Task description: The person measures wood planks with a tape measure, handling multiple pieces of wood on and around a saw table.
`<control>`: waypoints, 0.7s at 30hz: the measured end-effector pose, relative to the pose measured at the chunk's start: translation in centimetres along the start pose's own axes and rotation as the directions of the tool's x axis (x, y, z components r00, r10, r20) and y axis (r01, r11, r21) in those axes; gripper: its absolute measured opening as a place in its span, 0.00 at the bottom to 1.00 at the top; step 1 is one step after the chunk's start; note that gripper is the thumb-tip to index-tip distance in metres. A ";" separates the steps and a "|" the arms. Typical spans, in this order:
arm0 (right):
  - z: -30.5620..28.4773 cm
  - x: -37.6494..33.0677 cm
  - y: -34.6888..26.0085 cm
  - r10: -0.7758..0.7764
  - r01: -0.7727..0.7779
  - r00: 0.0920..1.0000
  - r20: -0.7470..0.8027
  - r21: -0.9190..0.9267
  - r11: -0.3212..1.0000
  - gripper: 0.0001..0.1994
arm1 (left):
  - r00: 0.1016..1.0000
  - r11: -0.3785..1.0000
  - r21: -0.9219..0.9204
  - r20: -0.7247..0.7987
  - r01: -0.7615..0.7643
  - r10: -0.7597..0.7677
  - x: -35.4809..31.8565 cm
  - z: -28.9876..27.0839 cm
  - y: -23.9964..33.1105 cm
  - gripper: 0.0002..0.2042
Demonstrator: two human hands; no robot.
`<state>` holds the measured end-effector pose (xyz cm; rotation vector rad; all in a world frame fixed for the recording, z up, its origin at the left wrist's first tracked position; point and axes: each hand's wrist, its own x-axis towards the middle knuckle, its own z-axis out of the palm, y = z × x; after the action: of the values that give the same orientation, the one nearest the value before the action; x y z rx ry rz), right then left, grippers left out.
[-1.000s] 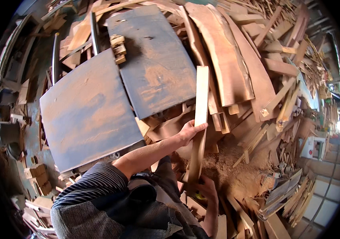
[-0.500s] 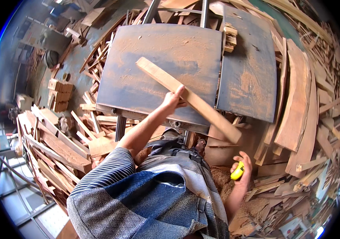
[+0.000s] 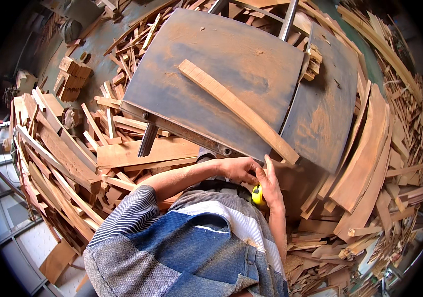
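Observation:
A long wooden strip (image 3: 236, 106) lies slantwise on the dusty metal machine table (image 3: 191, 44), its near end sticking out past the front edge. Close to my body, just off that edge, my right hand (image 3: 272, 187) holds a yellow and black tape measure (image 3: 257, 194). My left hand (image 3: 240, 170) reaches across to it, fingers bent and drawn together against the fingers of my right hand. What those left fingertips pinch, if anything, is hidden. Neither hand touches the strip.
A second metal tabletop (image 3: 320, 104) adjoins on the right, with a small stack of wood blocks (image 3: 313, 63) at the gap. Long boards (image 3: 365, 153) lean along its right side. Offcuts (image 3: 58, 143) heap up at left, near stacked blocks (image 3: 73, 76) on the floor.
My left hand has let go of the wooden strip, which now rests on the table, and moved to my right hand. The tape measure has come up and left, in my right hand.

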<state>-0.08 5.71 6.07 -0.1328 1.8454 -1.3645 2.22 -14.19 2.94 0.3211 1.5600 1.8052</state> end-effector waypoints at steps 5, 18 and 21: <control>-0.1 0.1 0.5 0.004 -0.003 1.000 0.017 -0.026 1.000 0.51 | 0.998 0.999 0.011 -0.035 -0.047 0.048 -0.1 -0.1 0.1 0.12; -16.7 -5.6 6.4 0.122 -0.215 0.870 -0.478 -0.144 0.966 0.06 | 0.165 0.992 0.090 -0.984 0.088 0.074 -16.3 -32.6 -6.7 0.07; -19.6 -4.5 8.5 0.064 -0.205 0.814 -0.578 -0.182 0.962 0.09 | 0.114 0.987 0.024 -0.994 0.160 0.006 -16.6 -36.7 -8.6 0.08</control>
<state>-6.82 26.21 2.95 0.3196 2.4628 -1.1485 -5.28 -52.77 -9.48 -1.2847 2.4897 1.8445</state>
